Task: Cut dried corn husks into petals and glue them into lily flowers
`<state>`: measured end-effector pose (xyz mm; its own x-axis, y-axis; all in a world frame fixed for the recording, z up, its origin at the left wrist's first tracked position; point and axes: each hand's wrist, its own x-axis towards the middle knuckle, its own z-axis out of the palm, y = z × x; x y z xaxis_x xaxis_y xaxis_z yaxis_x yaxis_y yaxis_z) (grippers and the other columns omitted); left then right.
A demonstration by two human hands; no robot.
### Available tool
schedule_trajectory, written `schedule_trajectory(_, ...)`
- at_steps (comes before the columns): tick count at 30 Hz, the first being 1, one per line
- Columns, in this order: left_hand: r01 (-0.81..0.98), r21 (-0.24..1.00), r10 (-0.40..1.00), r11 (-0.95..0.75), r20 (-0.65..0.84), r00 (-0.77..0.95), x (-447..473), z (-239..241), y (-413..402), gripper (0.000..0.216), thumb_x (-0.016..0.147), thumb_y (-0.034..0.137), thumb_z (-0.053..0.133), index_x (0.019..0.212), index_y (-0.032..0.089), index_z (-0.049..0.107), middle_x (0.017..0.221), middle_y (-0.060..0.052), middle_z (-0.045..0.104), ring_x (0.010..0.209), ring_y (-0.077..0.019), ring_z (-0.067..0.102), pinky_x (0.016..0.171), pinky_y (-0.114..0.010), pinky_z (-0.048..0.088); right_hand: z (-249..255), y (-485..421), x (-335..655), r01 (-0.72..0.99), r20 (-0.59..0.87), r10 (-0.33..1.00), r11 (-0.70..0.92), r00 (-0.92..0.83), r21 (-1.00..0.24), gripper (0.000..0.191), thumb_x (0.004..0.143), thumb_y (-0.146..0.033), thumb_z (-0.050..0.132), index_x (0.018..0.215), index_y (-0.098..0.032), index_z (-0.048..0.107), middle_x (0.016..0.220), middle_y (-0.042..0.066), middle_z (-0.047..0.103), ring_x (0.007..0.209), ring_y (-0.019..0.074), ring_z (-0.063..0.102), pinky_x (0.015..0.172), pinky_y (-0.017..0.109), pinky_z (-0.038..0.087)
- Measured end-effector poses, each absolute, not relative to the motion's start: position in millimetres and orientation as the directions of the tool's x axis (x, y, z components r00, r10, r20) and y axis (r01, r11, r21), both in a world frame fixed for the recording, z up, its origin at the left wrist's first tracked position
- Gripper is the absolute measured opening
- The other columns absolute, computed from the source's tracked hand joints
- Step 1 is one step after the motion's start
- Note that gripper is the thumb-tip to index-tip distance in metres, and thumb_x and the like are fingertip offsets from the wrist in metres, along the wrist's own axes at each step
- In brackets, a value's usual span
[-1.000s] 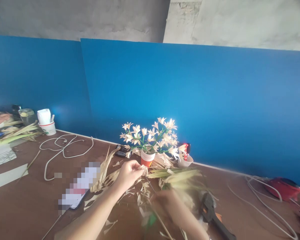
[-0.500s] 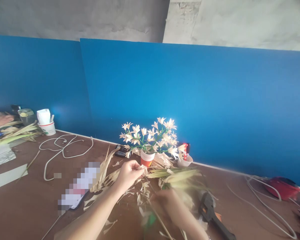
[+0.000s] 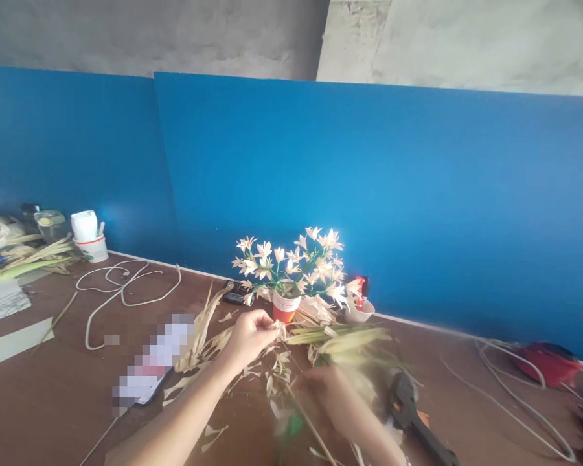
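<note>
My left hand [image 3: 252, 336] pinches a small pale corn-husk flower [image 3: 280, 331] between thumb and fingers. Its details are too small to make out. To the right, my right hand [image 3: 326, 383] is smeared by motion, low over the table, and its fingers do not show clearly. A thin stick [image 3: 305, 414] runs beneath it. Cut husk scraps [image 3: 279, 366] lie scattered under both hands. Just behind stands a red and white paper cup [image 3: 285, 307] holding a bunch of cream husk flowers [image 3: 291, 262] on green stems.
Right of my hands lies a black glue gun [image 3: 412, 408], with green husks [image 3: 354, 340] behind it. A phone [image 3: 153, 385] sits on the left, near a coiled white cable [image 3: 121, 291]. Dried husks [image 3: 204, 327] lie between. A blue partition [image 3: 369, 181] closes off the back.
A co-worker's hand at the far left has gone out of view. My left hand stays in place with the husk flower; my right hand remains blurred in about the same spot.
</note>
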<state>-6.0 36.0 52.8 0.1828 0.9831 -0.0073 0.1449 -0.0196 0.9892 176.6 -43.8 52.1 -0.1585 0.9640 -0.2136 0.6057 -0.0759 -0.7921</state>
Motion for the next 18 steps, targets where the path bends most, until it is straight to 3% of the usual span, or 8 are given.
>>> schedule_trajectory(4, 0.115, 0.993, 0.983, 0.01, -0.031, 0.18, -5, 55, 35, 0.014, 0.065, 0.026, 0.067, 0.061, 0.018, 0.056, 0.06, 0.0, 0.065, 0.062, -0.0171, 0.064, 0.062, -0.027, 0.052, 57, -46, 175, 0.606, -0.237, 0.959, -0.098, -0.154, -0.79, 0.021, 0.074, -0.021, 0.05, 0.073, -0.017, 0.071, 0.044, -0.005, 0.048, 0.037, 0.0065, 0.039, 0.038, 0.015, 0.031)
schedule_trajectory(14, -0.003, 0.993, 0.962, 0.115, -0.111, 0.25, -8, 61, 36, 0.016, 0.065, 0.026, 0.071, 0.062, 0.016, 0.059, 0.064, 0.0, 0.065, 0.065, -0.0146, 0.063, 0.067, -0.027, 0.054, 56, -44, 179, 0.724, -0.158, 0.975, 0.004, -0.156, -0.69, 0.018, 0.072, -0.019, 0.054, 0.069, -0.017, 0.072, 0.051, -0.003, 0.058, 0.046, 0.0082, 0.047, 0.045, 0.015, 0.033)
schedule_trajectory(18, 0.001, 0.994, 0.961, 0.11, -0.107, 0.256, -9, 63, 35, 0.018, 0.065, 0.031, 0.071, 0.069, 0.016, 0.064, 0.066, -0.001, 0.065, 0.065, -0.0146, 0.062, 0.061, -0.025, 0.053, 56, -43, 179, 0.739, -0.138, 0.976, 0.03, -0.165, -0.673, 0.018, 0.072, -0.02, 0.055, 0.066, -0.015, 0.071, 0.052, -0.003, 0.056, 0.049, 0.0081, 0.043, 0.046, 0.015, 0.031)
